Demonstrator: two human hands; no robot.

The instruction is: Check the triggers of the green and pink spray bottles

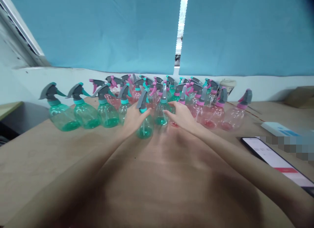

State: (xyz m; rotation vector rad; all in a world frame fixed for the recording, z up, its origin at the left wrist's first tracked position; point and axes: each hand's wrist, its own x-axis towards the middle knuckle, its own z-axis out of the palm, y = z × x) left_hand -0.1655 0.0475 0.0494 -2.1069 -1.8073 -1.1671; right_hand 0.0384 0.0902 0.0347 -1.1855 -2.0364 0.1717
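Note:
Several clear spray bottles stand crowded at the far side of a brown table (pixel 157 188), green ones to the left and pink ones to the right, all with grey trigger heads. My left hand (pixel 133 118) is wrapped around a green spray bottle (pixel 144 123) at the front of the group. My right hand (pixel 180 115) reaches beside it, fingers curled toward another green bottle (pixel 161 112); whether it grips that bottle is unclear. Both forearms stretch across the table.
A phone (pixel 279 162) with a lit screen lies at the right, with a white-and-blue box (pixel 278 128) behind it. Three green bottles (pixel 83 112) stand in a row at the left. A blue curtain (pixel 110 28) hangs behind, above a white ledge.

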